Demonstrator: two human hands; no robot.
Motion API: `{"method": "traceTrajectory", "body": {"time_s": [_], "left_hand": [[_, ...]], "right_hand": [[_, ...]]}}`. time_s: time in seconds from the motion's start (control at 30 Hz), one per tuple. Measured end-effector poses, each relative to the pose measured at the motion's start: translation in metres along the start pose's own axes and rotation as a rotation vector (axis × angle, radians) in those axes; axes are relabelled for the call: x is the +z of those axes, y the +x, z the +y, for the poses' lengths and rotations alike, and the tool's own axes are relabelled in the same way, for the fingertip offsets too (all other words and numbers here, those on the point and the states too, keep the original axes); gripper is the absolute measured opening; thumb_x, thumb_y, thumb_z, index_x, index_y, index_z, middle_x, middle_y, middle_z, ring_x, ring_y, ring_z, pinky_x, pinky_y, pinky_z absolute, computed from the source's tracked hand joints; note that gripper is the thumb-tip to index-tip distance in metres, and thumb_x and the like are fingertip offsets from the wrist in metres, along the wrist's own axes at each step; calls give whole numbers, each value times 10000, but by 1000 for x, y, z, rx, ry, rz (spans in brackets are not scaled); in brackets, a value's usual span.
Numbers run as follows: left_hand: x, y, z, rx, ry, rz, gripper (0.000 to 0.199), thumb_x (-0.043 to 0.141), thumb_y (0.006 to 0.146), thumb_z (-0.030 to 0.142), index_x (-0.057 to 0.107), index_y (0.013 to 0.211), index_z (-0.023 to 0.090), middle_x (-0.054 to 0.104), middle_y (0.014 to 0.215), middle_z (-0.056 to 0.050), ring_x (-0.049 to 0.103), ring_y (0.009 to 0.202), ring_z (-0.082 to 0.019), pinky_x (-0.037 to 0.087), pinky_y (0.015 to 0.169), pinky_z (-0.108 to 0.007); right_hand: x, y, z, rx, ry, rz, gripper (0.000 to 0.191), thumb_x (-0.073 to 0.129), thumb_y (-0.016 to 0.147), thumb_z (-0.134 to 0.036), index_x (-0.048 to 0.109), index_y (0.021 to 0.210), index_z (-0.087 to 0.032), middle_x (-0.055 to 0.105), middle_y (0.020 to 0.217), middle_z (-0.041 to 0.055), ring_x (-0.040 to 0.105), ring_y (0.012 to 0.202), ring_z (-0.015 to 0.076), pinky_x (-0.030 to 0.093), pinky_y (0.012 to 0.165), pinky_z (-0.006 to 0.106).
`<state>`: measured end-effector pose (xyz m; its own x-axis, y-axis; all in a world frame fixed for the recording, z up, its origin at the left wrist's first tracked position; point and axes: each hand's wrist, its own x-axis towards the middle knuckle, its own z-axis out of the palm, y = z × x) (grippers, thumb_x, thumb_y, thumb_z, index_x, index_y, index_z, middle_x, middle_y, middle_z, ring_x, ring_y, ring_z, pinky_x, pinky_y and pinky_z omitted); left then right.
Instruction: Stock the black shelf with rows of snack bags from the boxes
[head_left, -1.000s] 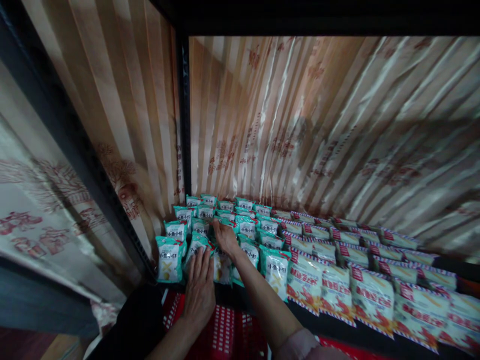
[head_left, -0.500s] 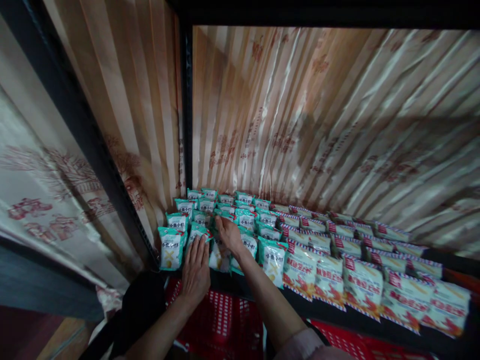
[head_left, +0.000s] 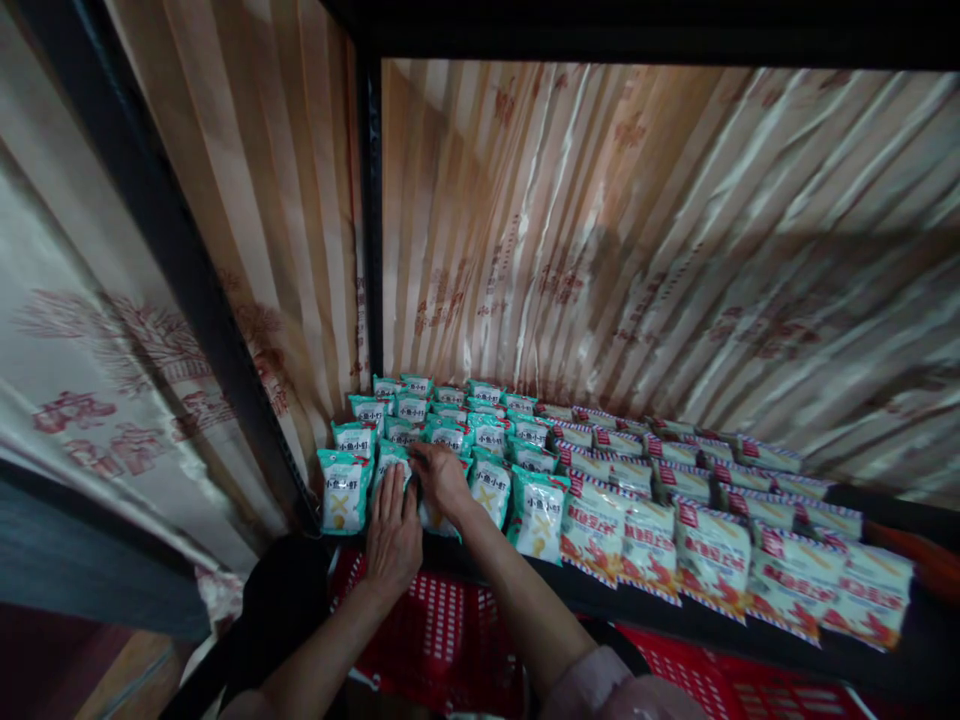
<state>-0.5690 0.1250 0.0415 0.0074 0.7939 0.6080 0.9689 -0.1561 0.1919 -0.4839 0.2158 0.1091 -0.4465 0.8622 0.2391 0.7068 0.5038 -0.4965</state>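
My left hand (head_left: 394,535) lies with its fingers stretched out flat against the front of a teal-and-white snack bag (head_left: 391,457) in the front row. Beside it, my right hand (head_left: 445,484) has its fingers bent together at that bag's upper right corner; the fingertips are partly hidden. Beneath the right hand stands another teal snack bag (head_left: 441,521), its upper part covered. A further teal bag (head_left: 345,492) stands upright to the left, and one more (head_left: 540,515) leans slightly to the right. Several rows of the same bags fill the shelf behind.
White bags with red lettering (head_left: 712,555) stand in rows on the right of the dark shelf (head_left: 795,650). Red baskets (head_left: 442,625) sit below the shelf edge. A dark upright post (head_left: 371,220) and pleated printed curtains (head_left: 600,220) close off the back and left.
My right hand has moved left and slightly down, from the top of the third front bag to the second bag's corner. My left hand stays flat on the second bag.
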Motion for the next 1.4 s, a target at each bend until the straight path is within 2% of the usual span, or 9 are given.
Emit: {"method": "traceTrajectory", "body": {"time_s": [0.27,0.5,0.6,0.7,0.8,0.93,1.07,1.4], "left_hand": [[2,0,-10,115,0,6,421,355,829,109,511,1219,117,394,1390,-119,237,1342,-241,320,1053,-460],[5,1,-22,161,49,-48,432,373,834,173,498,1241,105,420,1377,-100,266,1331,-225,270,1084,-419],[5,1,-24,152,69,-68,437,374,841,201,489,1248,88,413,1382,-103,261,1333,-226,239,1094,-412],[6,1,-22,150,79,-67,454,379,843,226,472,1262,80,395,1391,-109,253,1336,-229,222,1096,-415],[7,1,-18,135,92,-65,469,389,841,241,459,1271,69,375,1402,-119,244,1339,-234,217,1094,-410],[9,1,-15,107,105,-67,498,395,839,255,425,1296,60,381,1398,-123,248,1337,-236,209,1096,-406],[10,2,-14,95,116,-67,509,393,837,254,408,1307,60,381,1399,-119,250,1336,-235,200,1097,-403],[15,0,-15,114,135,-13,501,387,844,255,411,1298,43,384,1394,-137,238,1340,-238,191,1098,-400]], "right_hand": [[-4,4,-2,-25,22,-9,223,489,800,-96,660,912,-187,692,860,46,607,843,179,416,781,255],[-3,8,-1,-31,53,-34,208,487,812,-110,659,902,-184,690,845,44,614,803,163,416,739,233],[-3,7,-2,-56,62,-37,217,472,827,-123,660,925,-170,693,869,60,616,817,169,423,750,236],[-4,6,-1,-48,75,-11,245,448,844,-133,646,987,-157,681,977,81,609,901,173,426,810,245],[-6,6,5,10,63,53,279,437,849,-145,615,1063,-154,649,1087,92,582,1004,171,410,883,254],[-7,10,15,112,18,97,302,410,856,-159,606,1086,-150,647,1095,93,582,1018,174,408,892,255],[-4,14,22,190,-21,46,319,411,856,-174,596,1115,-166,644,1117,87,594,1012,177,417,871,251],[2,23,19,173,-2,-15,327,393,862,-178,617,1099,-192,654,1116,50,602,1014,154,416,857,204]]}}
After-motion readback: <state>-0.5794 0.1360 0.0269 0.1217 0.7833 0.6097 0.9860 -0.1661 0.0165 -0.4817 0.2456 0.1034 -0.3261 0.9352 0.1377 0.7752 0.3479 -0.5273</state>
